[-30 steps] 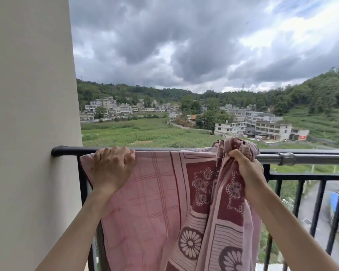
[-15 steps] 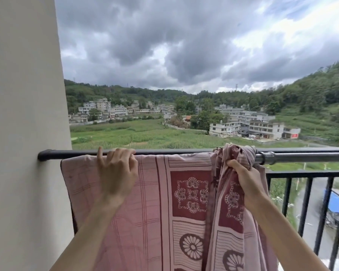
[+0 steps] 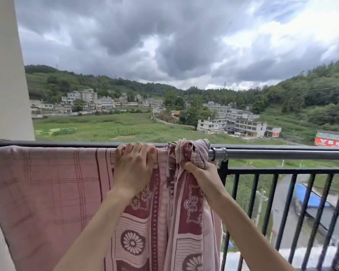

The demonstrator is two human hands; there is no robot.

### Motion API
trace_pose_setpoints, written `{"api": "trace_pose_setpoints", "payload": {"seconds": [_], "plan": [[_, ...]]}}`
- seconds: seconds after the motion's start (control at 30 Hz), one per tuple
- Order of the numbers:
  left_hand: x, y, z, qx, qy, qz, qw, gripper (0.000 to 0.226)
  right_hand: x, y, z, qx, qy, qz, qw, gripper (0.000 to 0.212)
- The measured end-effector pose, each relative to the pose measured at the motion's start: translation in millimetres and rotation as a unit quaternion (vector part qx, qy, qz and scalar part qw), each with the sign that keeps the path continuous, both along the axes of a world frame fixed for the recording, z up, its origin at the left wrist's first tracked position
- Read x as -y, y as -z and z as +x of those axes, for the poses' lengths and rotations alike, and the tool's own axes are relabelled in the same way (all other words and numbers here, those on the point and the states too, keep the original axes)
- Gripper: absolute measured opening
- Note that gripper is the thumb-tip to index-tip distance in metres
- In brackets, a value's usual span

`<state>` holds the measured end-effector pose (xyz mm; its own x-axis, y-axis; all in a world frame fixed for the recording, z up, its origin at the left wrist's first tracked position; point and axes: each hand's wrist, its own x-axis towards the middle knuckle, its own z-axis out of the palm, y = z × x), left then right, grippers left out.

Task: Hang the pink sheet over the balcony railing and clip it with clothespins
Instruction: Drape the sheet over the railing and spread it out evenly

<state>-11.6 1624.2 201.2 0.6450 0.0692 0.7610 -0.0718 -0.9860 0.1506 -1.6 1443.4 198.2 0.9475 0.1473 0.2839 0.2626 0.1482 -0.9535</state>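
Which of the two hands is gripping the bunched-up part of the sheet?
The right hand, clutching the gathered wad by the pipe joint. The left hand presses flat-spread pink sheet on the rail.

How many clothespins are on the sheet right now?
0. None shows on the pink sheet, the railing, or in the left hand or right hand; bunched folds could hide one.

Village houses [image 3: 231, 122], cloudy sky [image 3: 164, 45]
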Motion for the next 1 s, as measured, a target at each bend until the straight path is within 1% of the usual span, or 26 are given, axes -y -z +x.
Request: {"api": "trace_pose_setpoints", "payload": {"seconds": [0.1, 0.2, 0.27, 0.33, 0.43, 0.57, 0.67, 0.8, 0.87, 0.93, 1.0], "plan": [[8.2, 0.1, 2.1, 0.013, -0.035, -0.038, 0.999, 0.055, 18.1, -4.9, 8.2, 0.013, -0.012, -0.028, 0.999, 0.009], [18.3, 0.2, 5.6, 0.015, -0.058, -0.082, 0.995, 0.041, 47.4, -10.7, 15.7, 0.002, -0.023, -0.016, 1.0, 0.009], [21.3, 0.8, 6.1, 0.006, -0.067, -0.087, 0.994, 0.039, 64.3, -15.3, 17.8, 0.0, -0.031, -0.015, 0.999, 0.009], [22.1, 2.2, 4.8, 0.006, -0.073, -0.086, 0.994, 0.04, 76.6, -23.2, 19.5, 0.003, -0.033, -0.013, 0.999, 0.01], [21.3, 2.0, 3.7, 0.024, -0.079, -0.08, 0.993, 0.049, 91.1, -37.5, 23.5, -0.001, -0.034, 0.006, 0.999, 0.012], [24.3, -0.3, 6.2, 0.039, -0.086, -0.069, 0.993, 0.055, 103.4, -48.6, 27.4, -0.009, -0.012, 0.042, 0.999, 0.012], [23.2, 0.8, 6.4, 0.045, -0.091, -0.068, 0.992, 0.056, 105.2, -61.1, 28.9, -0.004, 0.016, 0.06, 0.998, 0.012], [20.1, 2.2, 7.2, 0.056, -0.091, -0.067, 0.992, 0.055, 122.6, -81.7, 31.3, 0.003, 0.069, 0.135, 0.988, 0.009], [19.9, 1.1, 8.1, 0.056, -0.094, -0.069, 0.992, 0.053, 138.6, -77.7, 31.3, 0.004, 0.104, 0.165, 0.981, 0.007], [21.2, 1.0, 9.1, 0.056, -0.097, -0.07, 0.991, 0.052, 149.7, -60.6, 26.2, -0.02, 0.114, 0.14, 0.983, 0.01], [22.9, 1.9, 9.2, 0.059, -0.098, -0.071, 0.991, 0.049, 152.3, -35.2, 18.4, -0.049, 0.084, 0.087, 0.991, 0.016]]}}
